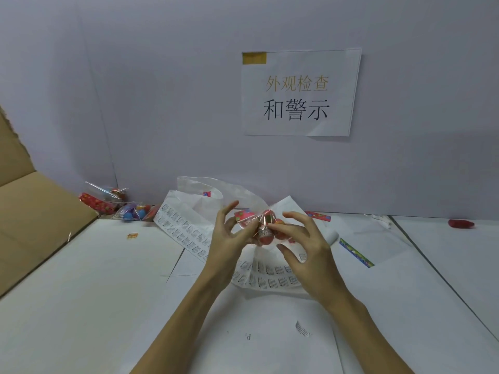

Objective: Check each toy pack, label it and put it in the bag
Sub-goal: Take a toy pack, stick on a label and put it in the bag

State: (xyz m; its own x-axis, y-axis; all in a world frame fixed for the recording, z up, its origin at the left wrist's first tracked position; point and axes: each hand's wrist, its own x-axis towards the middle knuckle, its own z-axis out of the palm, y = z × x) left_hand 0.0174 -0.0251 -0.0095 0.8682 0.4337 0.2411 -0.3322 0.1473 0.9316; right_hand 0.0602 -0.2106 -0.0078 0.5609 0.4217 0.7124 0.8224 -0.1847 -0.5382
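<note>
Head view: both hands hold 1 clear toy pack (266, 228) of red balls above the table's (89, 279) middle. The left hand (225, 236) pinches its left side; the right hand (302, 238) pinches its right side. The plastic bag (216, 190) lies behind, near the far edge, label sheets (186, 230) beneath.

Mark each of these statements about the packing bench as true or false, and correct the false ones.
1. Both hands hold one toy pack above the label sheets. True.
2. The held pack contains blue balls. False: its balls are red and orange.
3. More toy packs lie at the back left, beside the cardboard box. True.
4. The paper sign lies flat on the table. False: it hangs on the wall.
</note>
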